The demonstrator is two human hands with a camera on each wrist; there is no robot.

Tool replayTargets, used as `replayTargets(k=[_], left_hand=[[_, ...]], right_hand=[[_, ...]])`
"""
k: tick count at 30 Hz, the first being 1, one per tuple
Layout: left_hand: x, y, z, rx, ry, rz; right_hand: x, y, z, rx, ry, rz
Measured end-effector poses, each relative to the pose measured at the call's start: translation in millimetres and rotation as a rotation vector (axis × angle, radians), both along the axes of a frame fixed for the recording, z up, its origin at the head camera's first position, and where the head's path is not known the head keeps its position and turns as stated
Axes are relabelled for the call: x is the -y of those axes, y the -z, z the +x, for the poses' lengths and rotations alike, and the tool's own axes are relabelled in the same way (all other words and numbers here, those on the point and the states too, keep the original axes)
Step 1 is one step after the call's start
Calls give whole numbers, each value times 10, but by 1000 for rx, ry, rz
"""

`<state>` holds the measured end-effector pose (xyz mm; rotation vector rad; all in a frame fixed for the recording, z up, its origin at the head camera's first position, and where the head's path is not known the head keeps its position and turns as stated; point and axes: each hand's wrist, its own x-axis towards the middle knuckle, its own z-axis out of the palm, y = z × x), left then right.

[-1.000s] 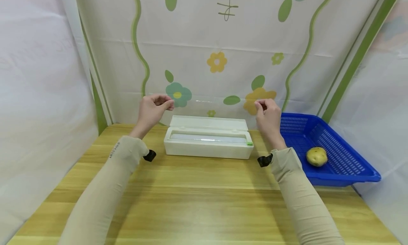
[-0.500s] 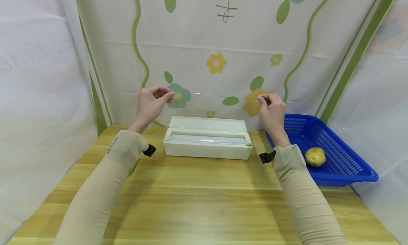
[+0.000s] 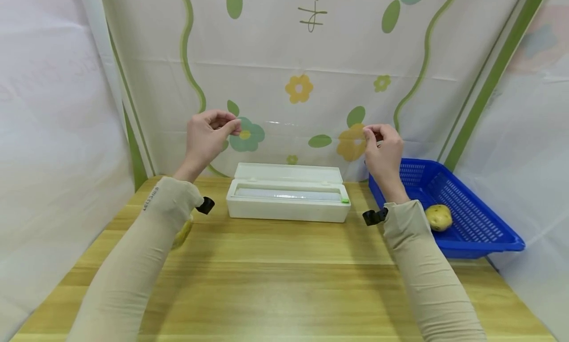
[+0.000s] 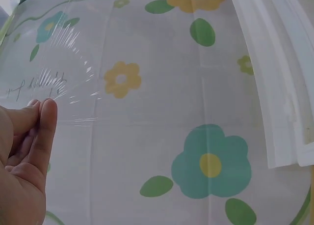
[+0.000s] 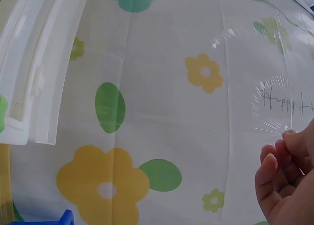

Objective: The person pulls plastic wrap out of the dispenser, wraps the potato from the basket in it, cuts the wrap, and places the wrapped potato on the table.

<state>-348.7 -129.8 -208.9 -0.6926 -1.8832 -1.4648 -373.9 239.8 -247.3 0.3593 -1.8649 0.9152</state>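
My left hand (image 3: 206,134) is raised above the left end of a white cling film box, pinching one side of a clear sheet of cling film (image 4: 64,43) between thumb and fingers. Level with it, my right hand (image 3: 386,149) pinches the other side of the film above the box's right end. The film is almost invisible in the head view. Creases and glints fan out from the fingertips in both wrist views. The cling film box (image 3: 286,212) stands on the table with its lid (image 3: 288,172) up, and the roll (image 3: 289,194) shows inside.
A blue basket (image 3: 482,247) with a potato (image 3: 439,218) in it stands at the right. A yellowish rounded thing (image 3: 184,232) lies on the wooden table (image 3: 266,282), partly behind my left sleeve. A flower-printed cloth (image 3: 253,40) hangs behind the box.
Both hands have risen, and they have spread slightly farther apart. The yellowish thing has come into view beside the left sleeve. The box stays in place.
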Motion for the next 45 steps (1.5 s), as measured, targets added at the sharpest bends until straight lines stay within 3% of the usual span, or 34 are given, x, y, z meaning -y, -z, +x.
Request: replayTargets(k=[5,11,18,21,26,30,34,37,41,43,45], left_hand=[[-12,-62,31,-19,7,0],[-15,-113,64,-60,-25,-4],[102,-73,-147,-66,-5,33],[158,-48,-185,-68,-5,48],[228,-41,-124,-62,-3,69],[233,-48,47,-76,20,73],[229,-33,279,-58,60,83],[255,7,421,-8,67,61],[327,103,595,71,36,-45],[379,177,675,109,49,-93],[445,286,711,137,99,-122]], right_hand=[[-4,-50,42,-27,7,-25],[2,-128,74,-35,-1,-40],[40,-239,101,-67,1,-36],[69,-280,117,-88,1,-20],[136,-322,185,-119,-12,-33],[186,-301,319,-100,-64,-92],[171,-254,498,-26,-203,-164],[102,-232,630,67,-422,-256],[-29,-178,804,234,-751,-385],[-97,-119,890,330,-876,-394],[-160,-45,967,413,-973,-369]])
